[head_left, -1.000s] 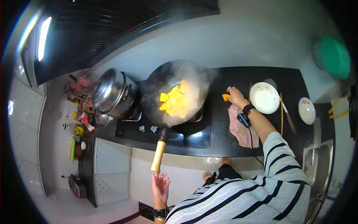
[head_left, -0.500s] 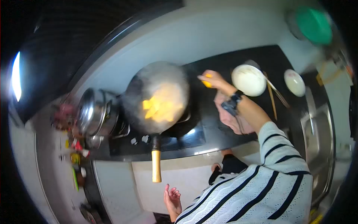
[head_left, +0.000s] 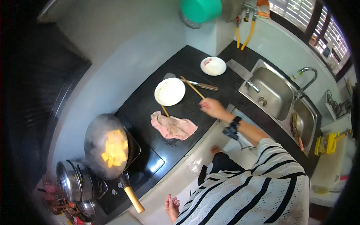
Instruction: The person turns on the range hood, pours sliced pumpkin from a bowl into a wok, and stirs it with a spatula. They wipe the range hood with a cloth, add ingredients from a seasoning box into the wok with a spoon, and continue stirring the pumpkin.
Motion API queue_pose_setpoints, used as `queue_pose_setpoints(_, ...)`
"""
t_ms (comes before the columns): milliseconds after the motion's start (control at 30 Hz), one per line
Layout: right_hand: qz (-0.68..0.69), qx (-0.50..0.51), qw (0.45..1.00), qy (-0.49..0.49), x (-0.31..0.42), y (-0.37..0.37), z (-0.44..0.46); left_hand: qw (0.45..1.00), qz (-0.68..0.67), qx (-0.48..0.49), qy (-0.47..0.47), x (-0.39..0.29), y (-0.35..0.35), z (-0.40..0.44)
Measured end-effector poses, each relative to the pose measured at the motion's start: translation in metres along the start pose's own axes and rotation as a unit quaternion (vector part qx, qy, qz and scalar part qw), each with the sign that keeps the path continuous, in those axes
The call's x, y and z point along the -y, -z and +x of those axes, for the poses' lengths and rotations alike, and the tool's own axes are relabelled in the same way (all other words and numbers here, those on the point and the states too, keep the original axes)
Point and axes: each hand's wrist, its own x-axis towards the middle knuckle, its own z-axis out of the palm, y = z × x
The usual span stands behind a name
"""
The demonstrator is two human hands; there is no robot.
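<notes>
My right hand point(head_left: 213, 108) is closed around the near end of a wooden chopstick point(head_left: 193, 87), which points toward the bowls. A second chopstick point(head_left: 165, 111) sticks out from beside the white bowl point(head_left: 170, 92). Below them a crumpled pink cloth point(head_left: 174, 126) lies on the black counter. At the left a wok point(head_left: 94, 140) with a wooden handle point(head_left: 133, 198) stands on the stove, and yellow chunks point(head_left: 115, 149) steam inside it. Low in front of my body, my left hand point(head_left: 172, 208) hangs with its fingers loosely bent and apart, holding nothing.
Behind the chopstick lies a knife point(head_left: 204, 86), and a smaller white bowl point(head_left: 213, 66) stands farther back. A steel sink point(head_left: 272, 88) with a tap point(head_left: 310, 75) is at the right. A lidded steel pot point(head_left: 71, 182) sits left of the wok.
My view has turned right, bringing the sink into sight. My right hand has moved from near the wok, where it held a yellow piece, and now grips a chopstick.
</notes>
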Motion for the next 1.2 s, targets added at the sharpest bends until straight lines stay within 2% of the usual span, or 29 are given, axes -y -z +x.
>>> queue_pose_setpoints(33, -0.041, -0.061, 0.996, -0.043, -0.038, 0.036, -0.009, 1.0, 0.006, 0.0, -0.005, 0.003, -0.003, 0.002)
queue_pose_setpoints(67, -0.151, -0.129, 0.98, -0.016, -0.06, 0.073, -0.021, 1.0, 0.011, 0.005, -0.003, 0.008, -0.007, 0.005)
queue_pose_setpoints(100, -0.204, -0.172, 0.962, -0.059, -0.086, 0.104, -0.028, 1.0, 0.025, -0.011, 0.002, 0.012, -0.011, 0.008)
queue_pose_setpoints(133, -0.308, -0.225, 0.923, -0.052, -0.115, 0.129, -0.036, 0.999, 0.037, -0.031, 0.011, 0.013, -0.02, 0.009)
queue_pose_setpoints(167, -0.287, -0.217, 0.927, -0.103, -0.132, 0.149, -0.04, 0.998, 0.048, -0.04, 0.022, 0.016, -0.029, 0.012)
queue_pose_setpoints(300, -0.319, -0.199, 0.921, -0.104, -0.153, 0.192, -0.03, 0.994, 0.092, -0.054, 0.025, 0.003, -0.098, 0.01)
queue_pose_setpoints(367, -0.387, -0.232, 0.885, -0.114, -0.159, 0.205, -0.011, 0.993, 0.1, -0.049, 0.027, -0.005, -0.138, 0.007)
queue_pose_setpoints(400, -0.38, -0.218, 0.893, -0.108, -0.157, 0.205, -0.003, 0.993, 0.108, -0.042, 0.023, -0.008, -0.15, 0.003)
queue_pose_setpoints(433, -0.354, -0.2, 0.913, -0.038, -0.152, 0.205, 0.008, 0.991, 0.132, -0.014, 0.021, -0.014, -0.163, -0.003)
queue_pose_setpoints(467, -0.324, -0.184, 0.927, 0.032, -0.147, 0.203, 0.02, 0.991, 0.128, -0.032, 0.018, -0.015, -0.172, -0.005)
queue_pose_setpoints(500, -0.282, -0.107, 0.953, 0.04, -0.138, 0.187, 0.031, 0.99, 0.14, -0.013, 0.025, -0.012, -0.177, -0.006)
queue_pose_setpoints(533, -0.26, -0.048, 0.958, 0.107, -0.126, 0.169, 0.043, 0.988, 0.151, 0.005, 0.031, -0.012, -0.183, -0.01)
queue_pose_setpoints(600, -0.258, -0.017, 0.953, 0.159, -0.104, 0.128, 0.07, 0.99, 0.135, -0.03, 0.034, -0.014, -0.198, -0.021)
queue_pose_setpoints(667, -0.268, 0.013, 0.944, 0.192, -0.106, 0.091, 0.099, 0.984, 0.174, -0.032, 0.031, -0.017, -0.206, -0.033)
queue_pose_setpoints(733, -0.362, 0.052, 0.919, 0.149, -0.108, 0.063, 0.127, 0.988, 0.142, -0.067, 0.008, -0.016, -0.203, -0.049)
queue_pose_setpoints(800, -0.296, 0.11, 0.945, 0.086, -0.096, 0.055, 0.144, 0.987, 0.138, -0.085, 0.002, -0.013, -0.201, -0.066)
queue_pose_setpoints(867, -0.261, 0.119, 0.958, 0.023, -0.087, 0.053, 0.154, 0.984, 0.117, -0.132, -0.008, 0.002, -0.192, -0.084)
queue_pose_setpoints(1067, -0.226, 0.014, 0.974, -0.008, -0.086, 0.036, 0.178, 0.978, 0.072, -0.193, -0.01, 0.03, -0.173, -0.111)
queue_pose_setpoints(1200, -0.2, -0.046, 0.974, 0.1, -0.028, 0.058, 0.169, 0.985, 0.062, -0.161, -0.022, 0.039, -0.147, -0.102)
